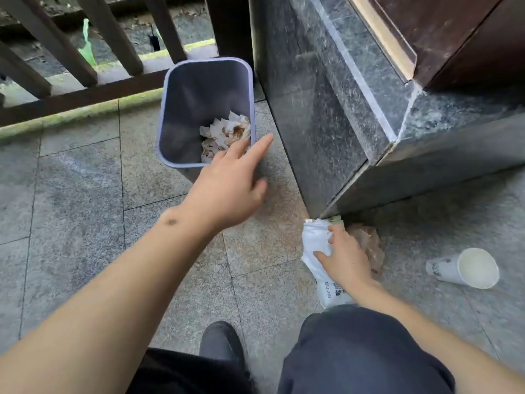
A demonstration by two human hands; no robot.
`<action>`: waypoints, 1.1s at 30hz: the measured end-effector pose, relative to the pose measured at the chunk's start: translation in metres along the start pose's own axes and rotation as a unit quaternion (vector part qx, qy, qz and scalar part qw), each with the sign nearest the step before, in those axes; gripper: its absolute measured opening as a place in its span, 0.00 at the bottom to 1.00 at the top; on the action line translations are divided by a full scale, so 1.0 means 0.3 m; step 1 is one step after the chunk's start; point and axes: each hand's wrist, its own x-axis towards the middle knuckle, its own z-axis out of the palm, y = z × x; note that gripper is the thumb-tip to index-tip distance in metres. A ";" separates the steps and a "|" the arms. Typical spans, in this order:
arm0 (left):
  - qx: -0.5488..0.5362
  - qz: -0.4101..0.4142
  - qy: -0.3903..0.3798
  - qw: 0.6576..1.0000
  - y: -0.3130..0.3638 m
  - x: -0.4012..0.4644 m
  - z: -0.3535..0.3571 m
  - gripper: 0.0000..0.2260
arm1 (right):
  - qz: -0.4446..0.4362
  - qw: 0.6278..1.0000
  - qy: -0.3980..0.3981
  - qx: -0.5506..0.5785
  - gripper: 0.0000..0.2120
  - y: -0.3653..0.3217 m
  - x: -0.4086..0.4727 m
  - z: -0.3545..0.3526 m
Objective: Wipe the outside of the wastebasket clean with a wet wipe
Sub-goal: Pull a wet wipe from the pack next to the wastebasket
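A lavender plastic wastebasket [166, 115] stands upright on the paved floor beside a dark stone pillar, with crumpled stained paper [225, 132] in its bottom. My left hand [227, 186] is stretched out over its near right corner, fingers spread, holding nothing. Whether the fingertips touch the rim is unclear. Lower right, my right hand [345, 257] lies on a white wet-wipe pack [315, 245] that rests on the floor at the pillar's corner, fingers curled over the pack's edge.
The dark stone pillar [326, 109] rises right of the basket. A brown wooden railing [85, 69] runs behind it. A white paper cup [466, 268] lies tipped on the floor at right, and a brownish wrapper [369, 243] sits behind my right hand. My knee and shoe are below.
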 end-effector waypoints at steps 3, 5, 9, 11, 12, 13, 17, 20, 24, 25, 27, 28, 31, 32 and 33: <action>0.003 0.005 -0.011 1.000 0.012 0.003 0.013 0.36 | -0.009 0.998 -0.016 -0.054 0.32 -0.003 -0.017 0.023; 0.006 -0.003 -0.052 0.999 0.031 0.000 0.034 0.38 | -0.018 0.995 -0.033 -0.088 0.31 0.003 -0.028 0.033; 0.033 0.007 -0.088 0.996 0.060 -0.007 0.068 0.39 | -0.076 0.979 -0.051 -0.184 0.37 0.028 -0.042 0.043; 0.048 0.011 -0.098 0.994 0.068 -0.010 0.080 0.40 | -0.107 0.965 -0.055 -0.232 0.38 0.040 -0.041 0.048; 0.050 0.010 -0.098 0.994 0.069 -0.010 0.085 0.41 | -0.119 0.962 -0.050 -0.242 0.39 0.047 -0.034 0.051; 0.050 0.008 -0.097 0.994 0.069 -0.008 0.087 0.42 | -0.125 0.961 -0.048 -0.243 0.39 0.050 -0.025 0.044; 0.031 -0.011 -0.091 0.995 0.062 -0.006 0.092 0.43 | -0.148 0.968 -0.017 -0.200 0.39 0.059 -0.002 0.028; 0.019 -0.029 -0.100 0.994 0.053 -0.003 0.086 0.43 | -0.180 0.967 0.019 -0.177 0.35 0.064 -0.001 0.006; 0.016 -0.037 -0.119 0.992 0.054 -0.004 0.086 0.43 | -0.303 0.913 0.012 -0.275 0.44 0.032 0.006 0.005; 0.016 -0.036 -0.129 0.991 0.056 -0.005 0.088 0.43 | -0.323 0.898 -0.028 -0.298 0.45 0.023 0.010 0.023; 0.015 -0.036 -0.146 0.989 0.065 -0.005 0.092 0.43 | -0.322 0.870 -0.099 -0.359 0.43 0.019 0.026 0.054; 0.017 -0.037 -0.149 0.988 0.067 -0.006 0.094 0.43 | -0.316 0.856 -0.113 -0.394 0.39 0.017 0.036 0.060; 0.021 -0.036 -0.148 0.988 0.074 -0.005 0.102 0.43 | -0.306 0.834 -0.117 -0.444 0.19 0.015 0.045 0.063; 0.022 -0.035 -0.146 0.988 0.075 -0.003 0.106 0.43 | -0.300 0.835 -0.115 -0.447 0.13 0.017 0.049 0.059; 0.024 -0.034 -0.144 0.989 0.075 -0.001 0.109 0.43 | -0.299 0.834 -0.113 -0.450 0.11 0.021 0.056 0.056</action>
